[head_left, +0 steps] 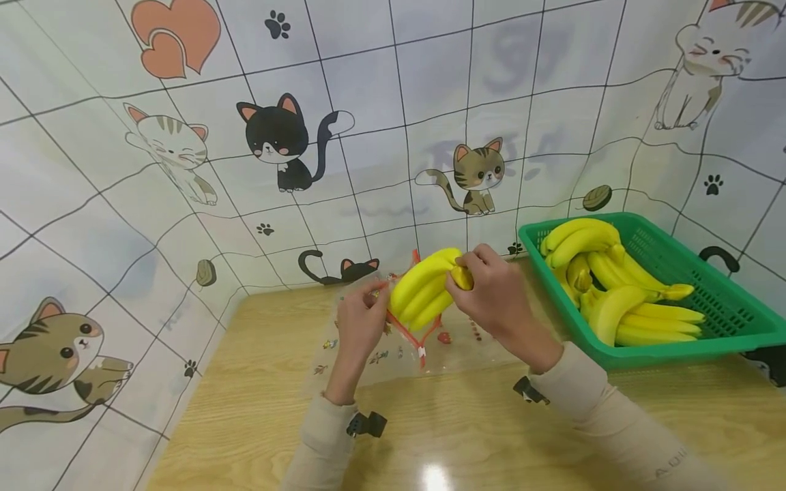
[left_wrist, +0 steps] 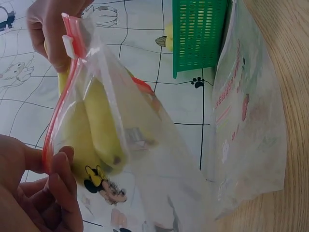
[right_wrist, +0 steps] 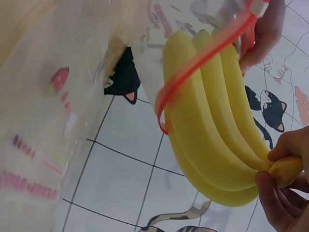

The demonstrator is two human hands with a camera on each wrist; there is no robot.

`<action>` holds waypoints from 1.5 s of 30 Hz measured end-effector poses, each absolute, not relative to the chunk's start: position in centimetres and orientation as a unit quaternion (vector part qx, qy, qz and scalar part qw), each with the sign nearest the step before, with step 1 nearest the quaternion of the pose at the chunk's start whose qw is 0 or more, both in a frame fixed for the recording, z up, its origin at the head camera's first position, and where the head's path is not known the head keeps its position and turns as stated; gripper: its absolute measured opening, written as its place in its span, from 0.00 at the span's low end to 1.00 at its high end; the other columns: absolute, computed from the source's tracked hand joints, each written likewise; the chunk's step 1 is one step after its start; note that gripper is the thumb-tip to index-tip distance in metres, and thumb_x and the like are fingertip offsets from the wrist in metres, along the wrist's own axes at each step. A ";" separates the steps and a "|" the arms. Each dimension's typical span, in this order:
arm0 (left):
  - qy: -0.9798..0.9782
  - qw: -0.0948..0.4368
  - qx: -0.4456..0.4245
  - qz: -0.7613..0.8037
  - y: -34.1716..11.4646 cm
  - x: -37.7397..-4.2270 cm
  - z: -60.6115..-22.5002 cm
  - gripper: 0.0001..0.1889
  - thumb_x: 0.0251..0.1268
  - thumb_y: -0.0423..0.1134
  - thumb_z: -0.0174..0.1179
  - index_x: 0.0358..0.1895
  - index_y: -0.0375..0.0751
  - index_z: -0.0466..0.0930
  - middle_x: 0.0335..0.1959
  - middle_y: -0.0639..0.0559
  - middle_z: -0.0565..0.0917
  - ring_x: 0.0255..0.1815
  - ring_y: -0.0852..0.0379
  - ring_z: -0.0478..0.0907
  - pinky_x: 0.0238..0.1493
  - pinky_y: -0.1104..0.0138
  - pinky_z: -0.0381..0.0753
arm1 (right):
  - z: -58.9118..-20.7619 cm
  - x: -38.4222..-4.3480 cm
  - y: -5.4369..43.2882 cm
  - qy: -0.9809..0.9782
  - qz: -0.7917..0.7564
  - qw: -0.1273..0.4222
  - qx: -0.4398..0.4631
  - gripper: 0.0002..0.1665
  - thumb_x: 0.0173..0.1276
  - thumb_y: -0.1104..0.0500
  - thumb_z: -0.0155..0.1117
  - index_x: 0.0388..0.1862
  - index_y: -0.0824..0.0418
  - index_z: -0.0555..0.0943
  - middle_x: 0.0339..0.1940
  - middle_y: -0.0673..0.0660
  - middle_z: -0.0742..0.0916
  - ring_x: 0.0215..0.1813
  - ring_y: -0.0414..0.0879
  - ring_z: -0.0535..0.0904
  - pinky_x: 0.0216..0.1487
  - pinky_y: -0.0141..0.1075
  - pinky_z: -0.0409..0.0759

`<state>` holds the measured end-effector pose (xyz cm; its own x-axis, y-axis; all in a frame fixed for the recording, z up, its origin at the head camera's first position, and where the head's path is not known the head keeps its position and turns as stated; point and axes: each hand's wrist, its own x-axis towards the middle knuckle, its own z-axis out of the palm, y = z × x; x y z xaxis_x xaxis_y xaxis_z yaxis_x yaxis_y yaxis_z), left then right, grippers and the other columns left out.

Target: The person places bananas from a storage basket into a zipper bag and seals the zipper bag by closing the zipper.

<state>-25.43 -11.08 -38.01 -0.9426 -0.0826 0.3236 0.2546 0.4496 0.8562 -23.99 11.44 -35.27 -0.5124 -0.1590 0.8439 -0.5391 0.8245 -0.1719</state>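
Note:
My right hand [head_left: 494, 293] pinches the stem end of a yellow bunch of bananas [head_left: 424, 290]. The tips of the bunch point down inside the mouth of a clear zip bag [left_wrist: 116, 130] with a red zip edge, a white slider and printed cartoon figures. My left hand [head_left: 362, 317] pinches that red edge between thumb and fingers, holding the bag's mouth apart. In the right wrist view the red strip crosses the bananas [right_wrist: 207, 116] near their tips, while the stem half stays outside the bag.
A green plastic basket [head_left: 724, 351] with several banana bunches stands on the right of the wooden table [head_left: 258, 409]. Another clear printed bag [left_wrist: 251, 125] lies beneath on the table. Sheets patterned with cats and grid lines [head_left: 381, 150] rise behind and at the left.

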 end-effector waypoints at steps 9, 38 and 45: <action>-0.838 0.159 -0.042 -0.520 -10.9 -25.5 -38.3 0.14 0.76 0.40 0.59 0.57 0.42 0.87 0.18 0.47 0.84 0.09 0.57 0.74 0.14 0.68 0.78 | -38.0 -24.1 9.9 -0.824 0.245 0.469 0.202 0.14 0.52 0.61 0.80 0.34 0.67 0.86 0.30 0.60 0.84 0.25 0.49 0.76 0.24 0.36 0.78; -0.836 0.172 -0.046 -0.519 -11.0 -25.6 -38.2 0.15 0.78 0.42 0.58 0.58 0.44 0.86 0.16 0.48 0.81 0.10 0.58 0.74 0.14 0.73 0.75 | -38.2 -24.4 7.5 -0.867 0.296 0.313 0.251 0.12 0.59 0.60 0.75 0.43 0.60 0.90 0.42 0.55 0.86 0.31 0.42 0.76 0.32 0.33 0.73; -0.835 0.174 -0.065 -0.518 -10.8 -25.4 -38.1 0.14 0.78 0.41 0.58 0.58 0.41 0.86 0.16 0.47 0.82 0.10 0.57 0.74 0.13 0.72 0.74 | -38.2 -25.0 7.3 -0.876 0.305 0.296 0.229 0.12 0.63 0.58 0.75 0.44 0.61 0.90 0.36 0.54 0.82 0.28 0.41 0.71 0.27 0.29 0.71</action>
<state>-25.44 -10.76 -38.09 -0.9312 -0.0710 0.3575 0.2887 0.4549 0.8425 -25.01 7.28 -38.20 -0.7201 -0.2201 0.6580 -0.5810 0.7098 -0.3983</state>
